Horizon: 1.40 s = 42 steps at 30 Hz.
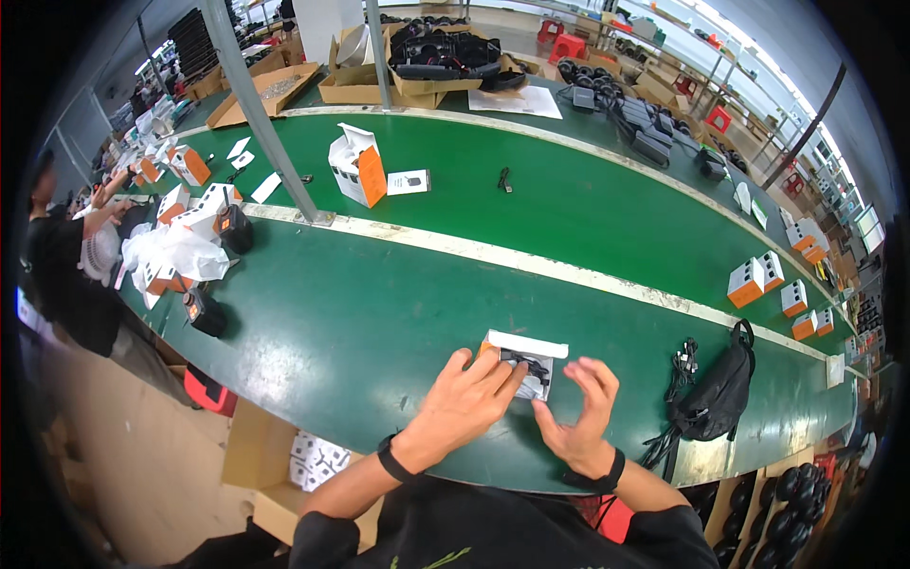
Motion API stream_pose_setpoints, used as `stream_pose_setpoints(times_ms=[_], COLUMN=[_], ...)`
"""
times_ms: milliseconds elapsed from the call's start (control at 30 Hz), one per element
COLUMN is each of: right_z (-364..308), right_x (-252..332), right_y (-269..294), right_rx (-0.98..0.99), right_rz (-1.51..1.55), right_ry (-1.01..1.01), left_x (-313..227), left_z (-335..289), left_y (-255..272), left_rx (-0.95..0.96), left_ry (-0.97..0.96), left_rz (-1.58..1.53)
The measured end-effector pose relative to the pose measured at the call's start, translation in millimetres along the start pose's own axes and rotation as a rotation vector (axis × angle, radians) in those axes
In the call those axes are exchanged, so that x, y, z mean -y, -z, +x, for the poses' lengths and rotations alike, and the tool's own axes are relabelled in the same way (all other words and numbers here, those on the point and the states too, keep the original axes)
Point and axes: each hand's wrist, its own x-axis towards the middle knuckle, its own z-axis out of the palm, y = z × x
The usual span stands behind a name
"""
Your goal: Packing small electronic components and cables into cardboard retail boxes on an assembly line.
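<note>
A small white and orange box lies in front of me on the green bench, its lid flap raised at the far side. Inside it a black cable shows, partly covered by my fingers. My left hand grips the box's left side, with fingertips reaching over the edge to the contents. At the near right corner of the box is my right hand, fingers spread and thumb close to the corner. Whether that thumb touches the box I cannot tell.
A black pouch and bundled black cables lie to the right. An open orange and white carton stands on the green belt beyond the pale rail. Left, a metal post rises near boxes, plastic bags and a co-worker.
</note>
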Motion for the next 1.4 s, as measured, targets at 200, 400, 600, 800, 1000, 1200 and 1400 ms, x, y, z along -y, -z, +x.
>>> stream_pose_setpoints(times_ms=[200, 400, 600, 800, 1000, 1200, 1400], right_z=[-6, -1, 3, 8, 9, 29, 70], right_x=[-9, -4, -11, -15, -17, -11, -79], right_y=[19, 21, 29, 33, 37, 32, 40], right_rx=[0.423, 0.474, 0.472, 0.342, 0.541, 0.537, 0.557], right_rz=[-0.328, -0.351, -0.292, -0.123, -0.225, -0.125, -0.298], right_ry=[0.189, 0.130, 0.135, 0.130, 0.003, 0.034, 0.045], left_x=[-2, 9, 57, 44, 46, 55, 92], left_z=[12, 5, 16, 1, -1, -16, 42], left_y=[-1, -18, -22, -18, -22, -23, -20], left_rx=[0.073, -0.398, 0.044, 0.008, -0.042, 0.180, 0.255], left_ry=[0.060, 0.394, -0.003, 0.009, -0.012, -0.189, 0.020], left_rz=[-0.078, -0.798, -0.883, -0.858, -0.738, -0.565, -0.904])
